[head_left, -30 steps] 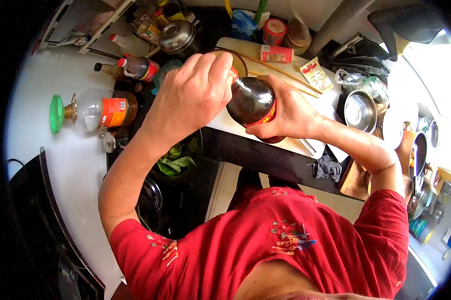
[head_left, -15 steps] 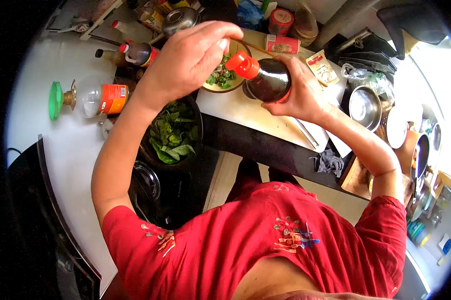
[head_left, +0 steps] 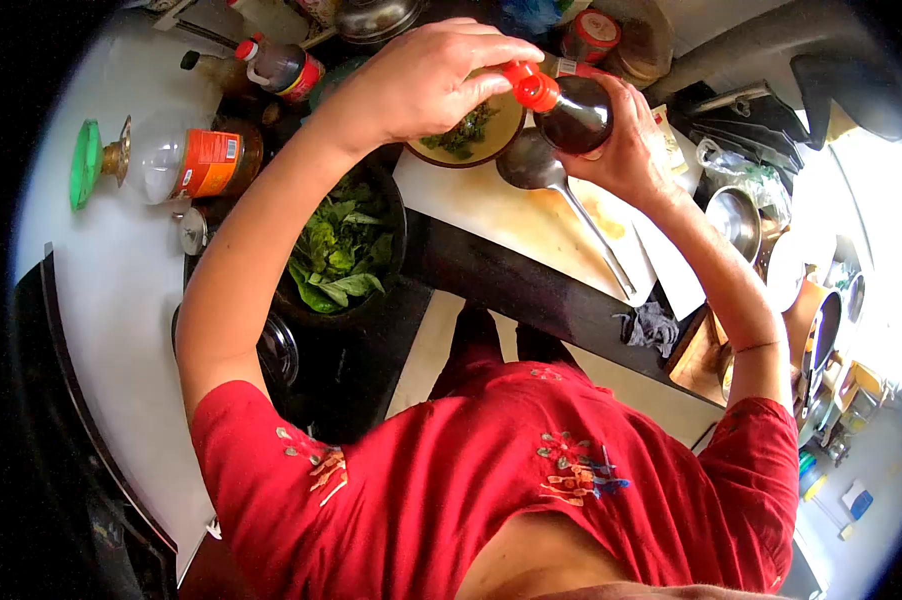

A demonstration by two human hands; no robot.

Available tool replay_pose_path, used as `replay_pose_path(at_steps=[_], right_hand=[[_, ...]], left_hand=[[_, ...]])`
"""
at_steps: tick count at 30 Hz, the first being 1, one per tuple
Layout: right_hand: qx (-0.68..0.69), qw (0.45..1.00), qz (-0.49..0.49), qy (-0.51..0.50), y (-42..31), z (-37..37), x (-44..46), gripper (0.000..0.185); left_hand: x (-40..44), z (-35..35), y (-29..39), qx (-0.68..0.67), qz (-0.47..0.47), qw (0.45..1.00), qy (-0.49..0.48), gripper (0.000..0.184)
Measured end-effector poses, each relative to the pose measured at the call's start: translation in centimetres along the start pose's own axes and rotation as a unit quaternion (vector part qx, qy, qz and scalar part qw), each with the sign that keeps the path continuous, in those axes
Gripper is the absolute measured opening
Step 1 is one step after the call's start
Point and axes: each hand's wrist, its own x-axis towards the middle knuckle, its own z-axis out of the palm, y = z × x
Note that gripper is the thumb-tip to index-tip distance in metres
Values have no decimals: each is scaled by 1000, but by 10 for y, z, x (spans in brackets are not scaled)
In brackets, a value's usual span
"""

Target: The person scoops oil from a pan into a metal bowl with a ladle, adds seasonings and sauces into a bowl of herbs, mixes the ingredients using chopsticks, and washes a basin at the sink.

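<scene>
My right hand [head_left: 626,140] is wrapped around a bottle of dark sauce [head_left: 579,115], tilted with its red flip cap [head_left: 537,90] towards the left. At the cap, the thumb and fingers of my left hand [head_left: 451,80] close together on its lid. Just below and left of the cap is a bowl [head_left: 516,125] with chopped greens [head_left: 466,133] inside, partly hidden by my left hand. A metal ladle [head_left: 531,160] lies on the white cutting board [head_left: 451,190] under the bottle.
A dark wok [head_left: 399,240] of leafy greens [head_left: 336,250] sits left of the board. Further left stand an oil bottle [head_left: 186,165] and a red-capped sauce bottle [head_left: 283,72]. On the right are a steel bowl [head_left: 733,220] and a grey cloth [head_left: 651,328].
The sauce bottle has moved up and right, uncovering the ladle's head. My left hand has come to the bottle's cap, whose lid stood open and apart from my fingers before.
</scene>
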Motion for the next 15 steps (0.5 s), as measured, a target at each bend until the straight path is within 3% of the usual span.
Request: replay_pose_path(at_steps=[10,15], right_hand=[[-100,991,-86,21,33,21,20,95],[-146,981,-119,35,31,21,41,89]], left_hand=[[7,-4,-26,1,39,999,3,25],[9,-1,-44,4,26,1000,5,27]])
